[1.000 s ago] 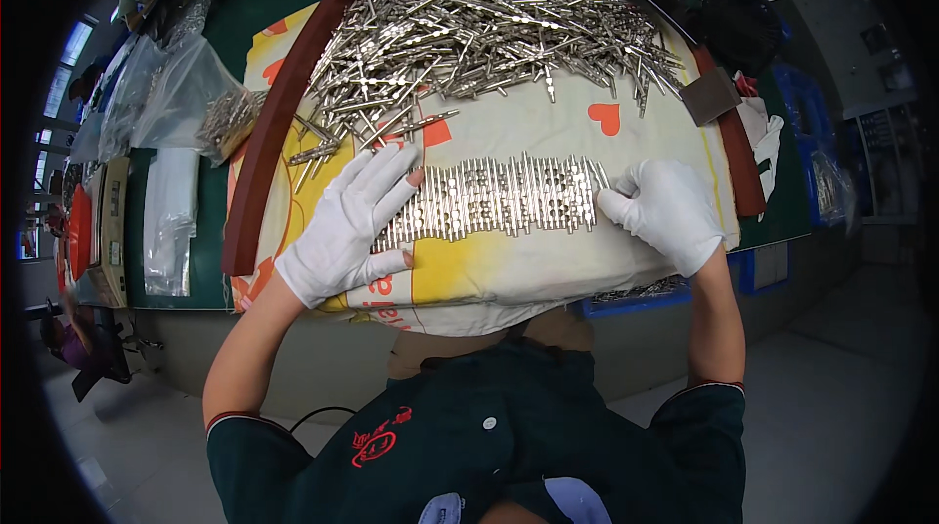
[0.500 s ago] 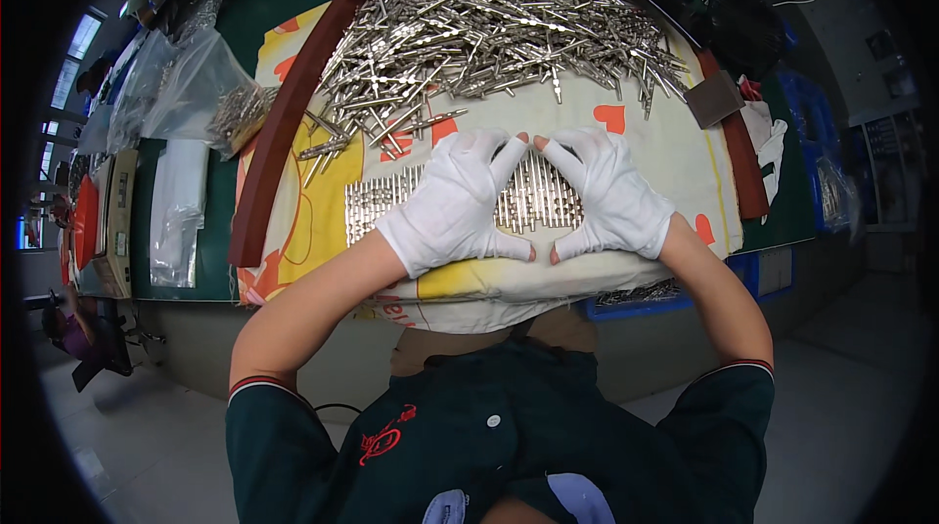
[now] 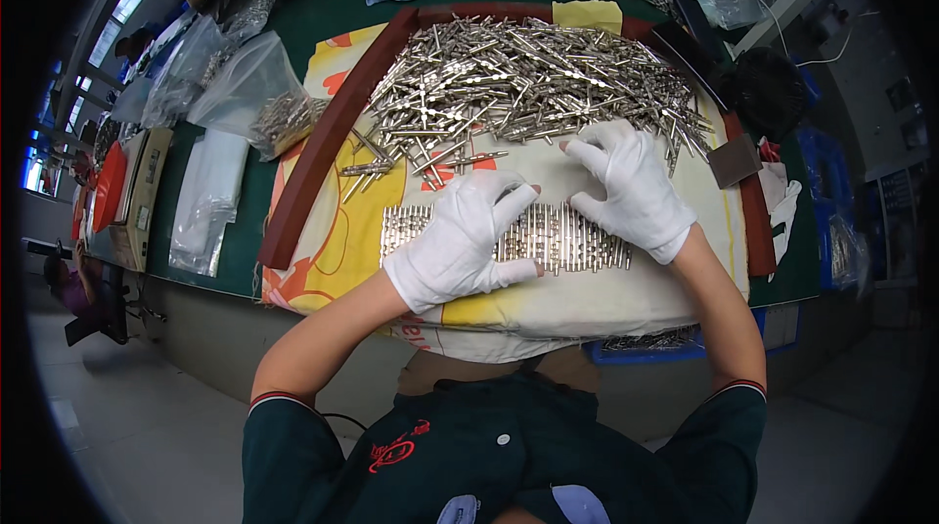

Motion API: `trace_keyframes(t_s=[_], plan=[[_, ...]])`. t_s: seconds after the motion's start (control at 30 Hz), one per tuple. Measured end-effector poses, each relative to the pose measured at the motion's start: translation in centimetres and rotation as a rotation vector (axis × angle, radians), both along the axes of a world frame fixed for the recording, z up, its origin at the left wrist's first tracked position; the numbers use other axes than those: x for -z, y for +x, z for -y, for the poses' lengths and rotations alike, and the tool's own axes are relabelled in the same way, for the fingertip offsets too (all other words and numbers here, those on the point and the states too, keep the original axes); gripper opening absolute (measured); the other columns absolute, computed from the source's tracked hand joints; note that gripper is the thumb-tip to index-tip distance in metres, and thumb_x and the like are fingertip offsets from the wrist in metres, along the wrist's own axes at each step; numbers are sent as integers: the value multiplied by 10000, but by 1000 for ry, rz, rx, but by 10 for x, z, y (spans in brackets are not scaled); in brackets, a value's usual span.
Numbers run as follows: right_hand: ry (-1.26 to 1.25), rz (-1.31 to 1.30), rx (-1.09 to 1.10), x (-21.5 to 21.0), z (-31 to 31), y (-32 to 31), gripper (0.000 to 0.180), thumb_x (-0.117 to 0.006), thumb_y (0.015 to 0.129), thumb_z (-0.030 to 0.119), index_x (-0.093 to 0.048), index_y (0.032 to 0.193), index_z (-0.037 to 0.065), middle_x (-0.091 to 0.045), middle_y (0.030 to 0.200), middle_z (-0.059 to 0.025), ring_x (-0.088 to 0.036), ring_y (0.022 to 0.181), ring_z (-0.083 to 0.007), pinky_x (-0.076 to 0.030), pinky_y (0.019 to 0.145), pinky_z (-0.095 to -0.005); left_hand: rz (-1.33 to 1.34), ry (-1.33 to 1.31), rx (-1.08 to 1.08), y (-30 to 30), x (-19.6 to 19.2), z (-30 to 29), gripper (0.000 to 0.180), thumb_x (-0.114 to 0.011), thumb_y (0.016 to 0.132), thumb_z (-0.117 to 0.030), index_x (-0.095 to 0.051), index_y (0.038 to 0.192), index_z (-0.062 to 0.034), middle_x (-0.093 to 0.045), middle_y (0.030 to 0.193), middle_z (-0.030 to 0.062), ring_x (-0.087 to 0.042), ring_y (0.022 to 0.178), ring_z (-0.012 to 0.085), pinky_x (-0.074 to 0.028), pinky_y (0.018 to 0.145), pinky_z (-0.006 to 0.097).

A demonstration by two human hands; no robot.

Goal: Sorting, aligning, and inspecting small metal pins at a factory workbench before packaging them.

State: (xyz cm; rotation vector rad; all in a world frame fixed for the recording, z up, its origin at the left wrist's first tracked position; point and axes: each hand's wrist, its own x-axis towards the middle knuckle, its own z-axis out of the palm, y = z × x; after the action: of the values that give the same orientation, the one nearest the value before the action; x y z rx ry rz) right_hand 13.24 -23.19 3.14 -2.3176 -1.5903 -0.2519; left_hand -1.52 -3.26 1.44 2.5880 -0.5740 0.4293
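A neat row of slim silver metal pins [image 3: 559, 239] lies side by side on a patterned cloth [image 3: 675, 280]. My left hand [image 3: 452, 242], in a white glove with bare fingertips, rests over the row's left part; thumb and forefinger are spread, with pins visible between them. Above the row's right part, my right hand [image 3: 634, 194], gloved likewise, has its thumb and fingers apart and holds nothing I can see. Its fingertips point toward a large loose heap of the same pins [image 3: 533, 74] at the far side. The left palm hides some pins of the row.
A dark red wooden frame [image 3: 333, 148] borders the cloth at left, back and right. A brown block [image 3: 734, 162] sits by its right side. Clear plastic bags [image 3: 249, 84] lie left on the green table [image 3: 240, 255]. A blue tray [image 3: 650, 353] shows below the front edge.
My right hand has lifted away from the row's right end and moved toward the heap, uncovering more pins. My left hand stays over the row. The whole view has shifted slightly.
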Motion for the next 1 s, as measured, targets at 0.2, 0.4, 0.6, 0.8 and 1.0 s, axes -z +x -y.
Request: trace_keyframes(t_s=[0.2, 0.4, 0.6, 0.8, 1.0], plan=[[-187, 289, -121, 3, -77, 38, 462, -666, 621, 110, -596, 1073, 47, -565, 1129, -101, -519, 1094, -269, -407, 912, -407, 144, -31, -292, -32, -2, -36, 517, -681, 819, -298, -513, 1236, -44, -523, 1173, 173, -509, 1047, 345, -395, 917, 446], [-322, 311, -319, 9, -91, 58, 242, -638, 684, 155, -643, 919, 93, -557, 878, -54, -540, 909, -246, -424, 742, -371, 127, -94, -438, -67, 10, -53, 497, -683, 810, -247, -524, 1236, -46, -526, 1214, 173, -515, 1097, 345, -385, 937, 445], [-399, 411, -332, 9, -108, 60, 222, -669, 722, 207, -680, 914, 94, -606, 800, -69, -578, 858, -261, -458, 719, -386, 195, -169, -527, -76, 25, -52, 413, -674, 822, -222, -563, 1182, -51, -540, 1199, 180, -534, 1066, 348, -397, 915, 441], [-9, 211, -252, 31, -101, 65, 254, -672, 662, 117, -555, 880, 63, -596, 924, -116, -566, 870, -313, -453, 728, -409, 234, -223, -554, -75, 28, -54, 372, -665, 834, -203, -582, 1164, -52, -552, 1191, 169, -543, 1060, 345, -411, 918, 428], [517, -347, -114, 35, -78, 49, 100, -593, 833, 112, -570, 873, 23, -587, 746, -127, -564, 687, -273, -457, 653, -383, 215, -237, -547, -73, 23, -51, 353, -660, 843, -186, -579, 1157, -46, -556, 1179, 177, -546, 1049, 343, -415, 910, 428]])
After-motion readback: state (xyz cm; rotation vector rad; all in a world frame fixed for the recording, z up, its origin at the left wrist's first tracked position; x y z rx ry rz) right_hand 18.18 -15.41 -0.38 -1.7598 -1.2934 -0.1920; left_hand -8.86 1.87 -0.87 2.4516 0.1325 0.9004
